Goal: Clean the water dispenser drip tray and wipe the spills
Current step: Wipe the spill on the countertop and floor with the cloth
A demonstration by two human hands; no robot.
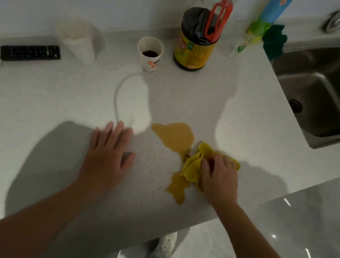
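A brownish-yellow spill [174, 137] spreads over the white speckled countertop [31, 109], running from the middle down to a second patch [178, 188] near the front edge. My right hand [219, 178] presses a crumpled yellow cloth [194, 167] onto the spill's right side, fingers closed on the cloth. Left of the spill, my left hand [107, 154] lies flat on the counter with fingers spread and nothing in it. No water dispenser or drip tray is in view.
At the back stand a paper cup [150, 53] with dark liquid, a dark jar [197, 40] holding a red tool, a stack of white cups [78, 38], a black remote [30, 52] and a colourful roll [268, 16]. A steel sink [335, 89] lies to the right.
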